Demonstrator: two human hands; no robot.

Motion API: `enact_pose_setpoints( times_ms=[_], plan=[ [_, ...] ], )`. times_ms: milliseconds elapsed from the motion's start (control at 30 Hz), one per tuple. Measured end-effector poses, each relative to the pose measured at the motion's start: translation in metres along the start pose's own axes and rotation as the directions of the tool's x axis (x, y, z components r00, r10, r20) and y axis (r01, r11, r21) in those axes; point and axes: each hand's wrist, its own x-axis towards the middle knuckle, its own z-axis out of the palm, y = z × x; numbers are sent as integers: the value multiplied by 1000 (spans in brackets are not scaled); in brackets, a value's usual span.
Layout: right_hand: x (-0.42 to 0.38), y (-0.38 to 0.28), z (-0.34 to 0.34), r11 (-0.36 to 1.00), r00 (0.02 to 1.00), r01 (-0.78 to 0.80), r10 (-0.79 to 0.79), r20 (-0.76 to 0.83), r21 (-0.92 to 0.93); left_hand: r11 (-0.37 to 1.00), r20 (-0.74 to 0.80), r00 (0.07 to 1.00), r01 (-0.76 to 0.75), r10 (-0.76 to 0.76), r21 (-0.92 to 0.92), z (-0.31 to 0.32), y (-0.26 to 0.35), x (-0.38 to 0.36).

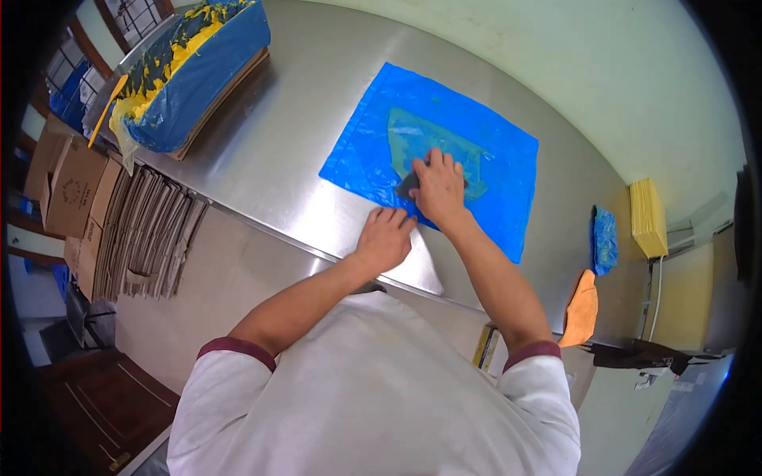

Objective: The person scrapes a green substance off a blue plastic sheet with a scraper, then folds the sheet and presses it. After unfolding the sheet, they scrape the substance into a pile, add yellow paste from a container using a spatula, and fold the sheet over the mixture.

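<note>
A blue plastic sheet [496, 166] lies flat on the steel table. Near its middle is a translucent greenish patch [405, 131] with an angular outline. My right hand [440, 186] presses down over this patch, fingers closed around a dark flat scraper [408, 186] that is partly hidden under the palm. Beside it, my left hand [386, 238] rests at the sheet's near edge, its fingers stretched forward and slightly apart. A pale triangular piece [421, 266], like clear film, lies at the table's front edge just right of the left hand.
At the back left of the steel table [305, 95] stands a blue-lined box [210, 87] of yellow paste, with an orange-handled tool [105, 115] at its side. To the right lie a folded blue plastic bundle [604, 240], a yellow stack [648, 218] and an orange cloth [582, 309]. Flattened cardboard [151, 230] stands below left.
</note>
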Motion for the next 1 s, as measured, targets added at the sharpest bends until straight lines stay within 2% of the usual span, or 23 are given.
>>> enact_pose_setpoints(
  times_ms=[33, 133, 333, 433, 533, 633, 733, 767, 867, 933, 1000],
  plan=[
    [-8, 1, -4, 999, 999, -3, 2, 52, 32, 999, -57, 998, -33, 32, -18, 1, 7, -5],
    [-18, 0, 7, 998, 997, 51, -53, 51, 38, 996, 65, 995, 75, -72, -39, 2, 20, -8],
    [9, -3, 29, 996, 993, 20, -30, -117, -82, 995, 200, 975, 93, -98, 35, 8, 15, 4],
    [8, -3, 25, 996, 972, 73, -83, -219, -53, 997, 214, 974, 73, -79, 39, 7, 13, 10],
    [-6, 5, -2, 998, 979, 63, -62, -196, -1, 996, 252, 968, -11, -12, 90, 6, 17, 11],
    [-34, 23, -51, 982, 992, 94, -79, -99, 165, 994, 386, 917, -83, 102, -66, 10, 35, 10],
    [-69, 37, -53, 975, 991, 132, -135, 3, 176, 934, 124, 947, -262, 297, -244, 31, 42, 12],
    [-79, 38, -47, 975, 989, 135, -142, 28, 175, 940, 279, 915, -221, 292, -262, 36, 40, 12],
    [-103, 35, -24, 976, 989, 109, -125, 74, 190, 936, 249, 908, -292, 336, -198, 49, 32, 2],
    [-113, 30, -14, 977, 996, 35, -52, 74, 213, 943, 357, 880, -247, 315, -222, 41, 34, 8],
    [-119, 28, -4, 985, 997, 53, -61, 45, 166, 953, 478, 828, -210, 293, -220, 34, 39, 13]
  ],
)
